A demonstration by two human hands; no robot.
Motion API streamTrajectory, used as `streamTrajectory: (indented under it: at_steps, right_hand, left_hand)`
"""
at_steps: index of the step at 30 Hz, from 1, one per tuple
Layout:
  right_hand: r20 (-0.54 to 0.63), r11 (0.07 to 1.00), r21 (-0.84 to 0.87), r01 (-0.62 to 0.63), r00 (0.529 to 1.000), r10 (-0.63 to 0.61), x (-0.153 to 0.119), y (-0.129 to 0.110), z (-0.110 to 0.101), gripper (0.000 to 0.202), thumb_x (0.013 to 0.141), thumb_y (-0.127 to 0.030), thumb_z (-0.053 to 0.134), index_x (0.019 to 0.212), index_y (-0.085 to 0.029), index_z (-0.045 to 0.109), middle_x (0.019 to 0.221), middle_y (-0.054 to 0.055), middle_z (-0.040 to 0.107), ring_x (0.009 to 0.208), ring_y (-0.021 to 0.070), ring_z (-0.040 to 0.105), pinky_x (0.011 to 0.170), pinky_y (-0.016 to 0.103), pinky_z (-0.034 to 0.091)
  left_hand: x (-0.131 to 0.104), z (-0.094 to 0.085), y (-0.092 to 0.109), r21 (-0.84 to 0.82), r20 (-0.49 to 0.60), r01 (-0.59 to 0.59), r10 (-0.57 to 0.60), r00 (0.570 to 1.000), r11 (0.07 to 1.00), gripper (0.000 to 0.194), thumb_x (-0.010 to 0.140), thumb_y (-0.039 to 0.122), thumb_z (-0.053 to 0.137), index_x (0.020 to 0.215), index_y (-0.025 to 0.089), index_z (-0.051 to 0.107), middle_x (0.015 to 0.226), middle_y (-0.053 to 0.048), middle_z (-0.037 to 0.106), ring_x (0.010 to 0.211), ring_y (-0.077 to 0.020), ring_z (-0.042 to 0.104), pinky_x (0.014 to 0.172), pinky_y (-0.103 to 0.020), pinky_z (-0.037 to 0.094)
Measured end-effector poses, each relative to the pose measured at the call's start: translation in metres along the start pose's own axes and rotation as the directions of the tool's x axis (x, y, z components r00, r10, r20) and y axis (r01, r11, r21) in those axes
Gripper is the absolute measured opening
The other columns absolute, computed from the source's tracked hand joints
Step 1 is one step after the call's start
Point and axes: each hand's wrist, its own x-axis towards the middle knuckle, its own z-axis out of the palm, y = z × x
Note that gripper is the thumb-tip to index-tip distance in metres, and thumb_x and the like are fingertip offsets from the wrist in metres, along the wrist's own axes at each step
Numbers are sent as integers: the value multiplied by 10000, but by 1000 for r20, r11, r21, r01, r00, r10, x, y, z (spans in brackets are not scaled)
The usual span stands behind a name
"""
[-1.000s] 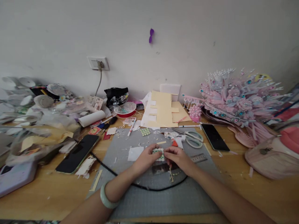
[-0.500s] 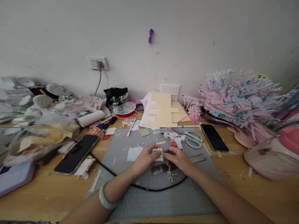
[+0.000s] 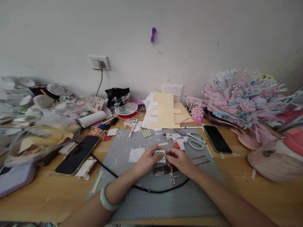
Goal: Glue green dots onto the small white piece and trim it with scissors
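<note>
My left hand [image 3: 147,160] is closed on a small piece of green-and-white patterned paper [image 3: 162,156], its thumb lying over the front. The thumb and fingertips of my right hand [image 3: 181,161] pinch together at the paper's right edge. A thin pale strip [image 3: 173,179] shows just below the right fingers. Beneath both hands lies a metal ruler [image 3: 200,160], partly covered by them, on a grey cutting mat [image 3: 151,206]. A white paper square [image 3: 136,155] is left of my left hand, and another green patterned piece [image 3: 146,133] lies farther back.
Scissors [image 3: 196,141] lie at the mat's back right, near a black phone [image 3: 217,138]. A larger phone [image 3: 78,155] is on the left. A black cable [image 3: 151,191] curves across the mat. Cream card [image 3: 165,108] leans by the wall, with pink hair ornaments [image 3: 241,97] at right.
Both hands stay almost in place with the patterned paper between them. The view has shifted only slightly.
</note>
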Motion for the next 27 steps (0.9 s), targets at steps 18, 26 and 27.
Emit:
streamTrajectory:
  at_steps: [18, 26, 27]
  right_hand:
    - [-47, 991, -123, 56, 997, -63, 2, 2, -2, 46, 678, -213, 504, 665, -169, 499, 479, -57, 458, 406, 63, 427, 399, 173, 348]
    - [-66, 993, -110, 35, 997, -42, 3, 1, -1, 65, 667, -231, 517, 648, -171, 499, 467, -62, 460, 401, 64, 433, 397, 172, 346]
    - [-60, 995, -95, 25, 998, -31, 3, 0, -2, 79, 670, -243, 518, 648, -169, 499, 460, -63, 461, 396, 64, 432, 395, 172, 347]
  left_hand:
    - [0, 1, 5, 103, -39, 11, -7, 999, 995, 96, 664, 248, 504, 702, 160, 501, 648, 22, 498, 652, -129, 450, 645, -232, 355]
    - [3, 2, 1, 134, -65, 11, -2, 998, 991, 154, 680, 273, 489, 777, 156, 515, 690, 13, 522, 670, -135, 461, 653, -238, 363]
    - [3, 2, 1, 127, -61, 1, 6, 998, 992, 157, 682, 278, 490, 778, 157, 516, 689, 14, 523, 670, -134, 461, 654, -237, 362]
